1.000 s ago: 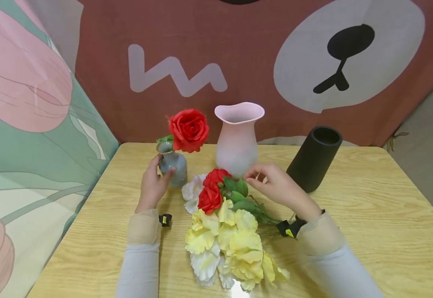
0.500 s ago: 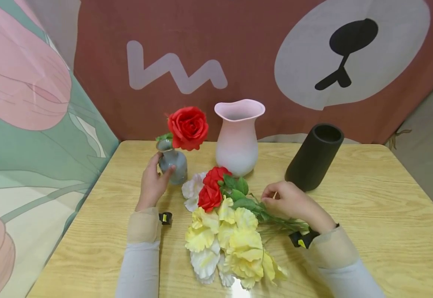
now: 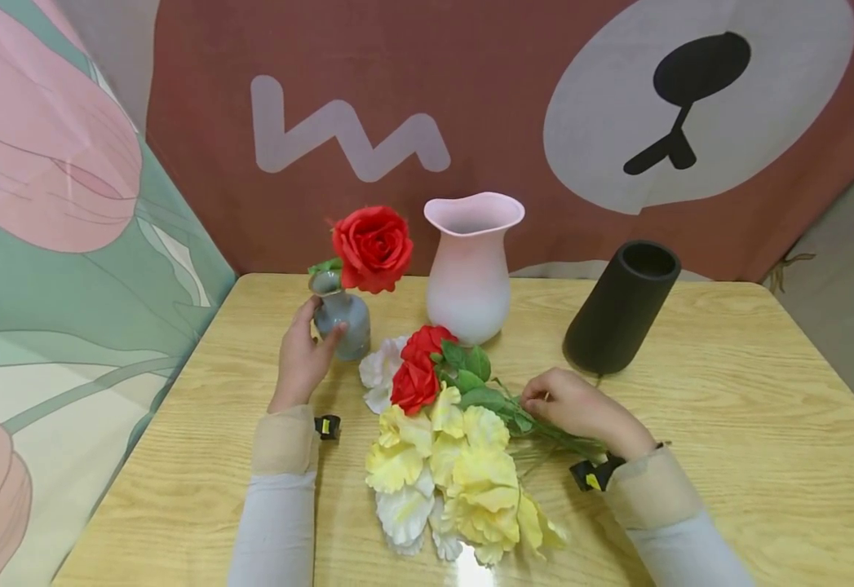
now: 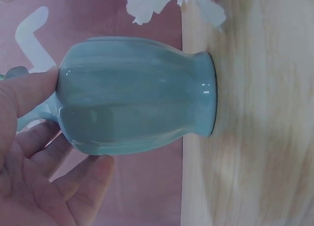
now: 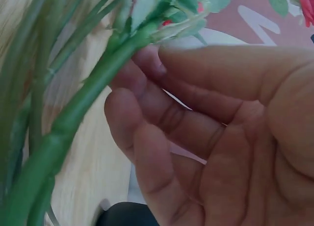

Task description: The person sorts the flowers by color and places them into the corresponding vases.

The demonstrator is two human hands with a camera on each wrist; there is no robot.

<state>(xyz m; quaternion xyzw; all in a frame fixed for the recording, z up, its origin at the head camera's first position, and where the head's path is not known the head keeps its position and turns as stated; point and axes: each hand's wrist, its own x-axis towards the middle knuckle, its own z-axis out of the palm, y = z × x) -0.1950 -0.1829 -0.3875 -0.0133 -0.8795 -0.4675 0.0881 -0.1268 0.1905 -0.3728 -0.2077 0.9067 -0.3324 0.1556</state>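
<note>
My left hand [image 3: 302, 363] grips a small grey-blue vase [image 3: 346, 322], thumb and fingers round its neck and shoulder. The vase [image 4: 132, 96] stands upright on the table, with one large red rose [image 3: 373, 249] in its mouth. My right hand [image 3: 573, 401] is at the green stems [image 3: 555, 432] of two red roses [image 3: 418, 379] lying on the table. Up close, its curled fingers and thumb [image 5: 206, 69] come together beside a thick stem [image 5: 93, 93]; whether they pinch it is unclear. Yellow flowers [image 3: 463, 473] and white flowers [image 3: 404, 514] lie in front.
A pink-and-white vase [image 3: 468, 285] stands behind the flowers. To its right is a dark, slanted vase [image 3: 617, 314]. A pale flower [image 3: 378, 375] lies beside the red roses. A printed cloth [image 3: 368, 49] hangs behind the wooden table [image 3: 750, 408].
My right hand has moved right and towards me, from above the rose leaves to the stems. My left hand stays on the small vase.
</note>
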